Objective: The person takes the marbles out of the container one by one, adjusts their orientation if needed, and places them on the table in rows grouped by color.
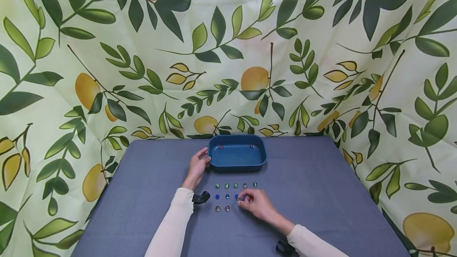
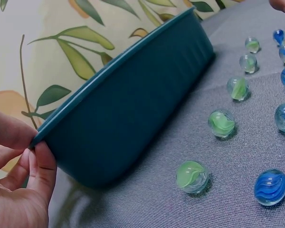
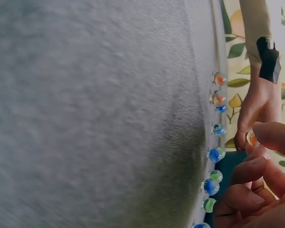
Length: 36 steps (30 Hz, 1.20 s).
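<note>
At the far side of the table my left hand (image 1: 197, 166) pinches the rim of a dark teal plastic tub (image 1: 237, 168) by its left end. Two orange marbles (image 1: 221, 146) lie inside that tub. My right hand (image 1: 260, 205) is over the right part of the marble rows. Between its thumb and index finger it pinches a clear marble with an orange swirl (image 3: 251, 137). Under and around it run a row of green-swirl marbles (image 1: 235, 185), a row of blue marbles (image 1: 217, 196) and two orange-swirl marbles (image 1: 227, 208). The right hand hides part of the blue row.
A grey-blue cloth (image 1: 303, 169) covers the table. Behind and on both sides hangs a fabric backdrop (image 1: 221, 70) printed with leaves and yellow fruit, close behind the tub. Black straps (image 1: 201, 198) sit at both wrists.
</note>
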Each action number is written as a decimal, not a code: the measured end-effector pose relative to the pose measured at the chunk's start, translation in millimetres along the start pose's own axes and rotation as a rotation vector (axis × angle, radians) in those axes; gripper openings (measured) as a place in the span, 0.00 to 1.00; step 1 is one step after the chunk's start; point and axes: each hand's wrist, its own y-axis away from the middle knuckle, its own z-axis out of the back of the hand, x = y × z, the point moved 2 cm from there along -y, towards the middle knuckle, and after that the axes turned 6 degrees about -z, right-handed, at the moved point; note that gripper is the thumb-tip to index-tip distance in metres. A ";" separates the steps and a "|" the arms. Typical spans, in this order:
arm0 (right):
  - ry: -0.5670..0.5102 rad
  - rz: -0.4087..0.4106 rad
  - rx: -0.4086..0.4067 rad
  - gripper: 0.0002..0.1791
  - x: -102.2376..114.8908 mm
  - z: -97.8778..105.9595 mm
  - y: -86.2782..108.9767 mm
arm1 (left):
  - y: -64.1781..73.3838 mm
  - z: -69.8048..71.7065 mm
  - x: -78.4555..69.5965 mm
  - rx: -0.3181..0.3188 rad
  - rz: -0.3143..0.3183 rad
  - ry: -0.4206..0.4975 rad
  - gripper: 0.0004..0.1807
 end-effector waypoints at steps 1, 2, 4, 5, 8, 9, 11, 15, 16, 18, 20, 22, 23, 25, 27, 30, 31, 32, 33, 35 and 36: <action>0.002 -0.003 0.004 0.04 -0.8 -0.6 0.9 | -0.3 -0.1 0.2 0.001 0.000 -0.001 0.28; 0.007 -0.003 0.006 0.04 -1.5 -0.9 1.7 | -0.6 -0.3 0.2 0.000 0.002 -0.001 0.28; 0.018 0.009 0.008 0.05 -2.1 -1.4 3.1 | -1.2 -0.5 0.9 -0.001 0.003 -0.003 0.28; 0.024 0.015 0.007 0.05 -2.3 -1.6 3.8 | -1.6 -0.6 1.4 -0.001 0.005 -0.004 0.28; 0.035 0.032 0.008 0.05 -2.9 -2.3 5.8 | -2.2 -0.4 2.6 -0.003 0.010 -0.005 0.28; 0.037 0.033 0.013 0.05 -3.4 -2.8 6.2 | -2.0 -0.3 2.7 -0.003 0.010 -0.006 0.28; 0.041 0.032 0.020 0.04 -4.7 -3.9 7.0 | -1.5 -0.2 2.5 -0.003 0.009 -0.006 0.28; 0.060 0.029 0.027 0.04 -7.1 -5.9 7.1 | -0.7 -0.1 2.1 -0.002 0.003 -0.002 0.28; 0.061 0.027 0.032 0.04 -7.5 -6.4 7.1 | -0.7 -0.1 2.0 -0.002 0.002 -0.001 0.28; 0.068 0.023 0.043 0.04 -7.8 -7.0 7.2 | -0.6 -0.1 1.8 0.000 0.000 -0.002 0.28; 0.071 0.021 0.055 0.04 -7.7 -7.7 7.5 | -0.6 -0.2 1.7 0.000 -0.001 -0.002 0.28; 0.077 0.023 0.061 0.04 -7.1 -8.1 7.9 | -0.5 -0.3 1.4 0.001 -0.001 0.000 0.28; 0.078 0.027 0.061 0.04 -6.8 -8.4 8.0 | -0.4 -0.3 1.3 0.001 -0.001 0.001 0.28; 0.082 0.030 0.060 0.04 -6.6 -9.0 8.1 | -0.2 -0.3 1.2 0.003 -0.002 0.004 0.28; 0.082 0.030 0.060 0.04 -6.7 -9.5 8.2 | 0.1 -0.2 1.2 0.002 -0.001 0.007 0.28; 0.087 0.023 0.060 0.04 -7.3 -10.3 8.2 | 0.5 0.1 0.8 0.000 -0.003 0.008 0.28; 0.084 0.018 0.060 0.04 -7.4 -10.3 8.1 | 0.6 0.1 0.7 -0.001 -0.004 0.007 0.28; 0.084 0.017 0.058 0.05 -7.6 -10.0 7.9 | 0.6 0.2 0.6 -0.001 -0.005 0.005 0.28; 0.085 0.011 0.058 0.05 -7.4 -9.1 7.7 | 0.6 0.2 0.5 -0.001 -0.005 0.004 0.28; 0.093 0.006 0.048 0.04 -6.7 -6.1 6.8 | 0.6 0.1 0.4 -0.001 -0.006 0.000 0.28; 0.095 0.005 0.042 0.04 -5.7 -3.6 6.2 | 0.6 0.1 0.4 -0.001 -0.005 0.000 0.28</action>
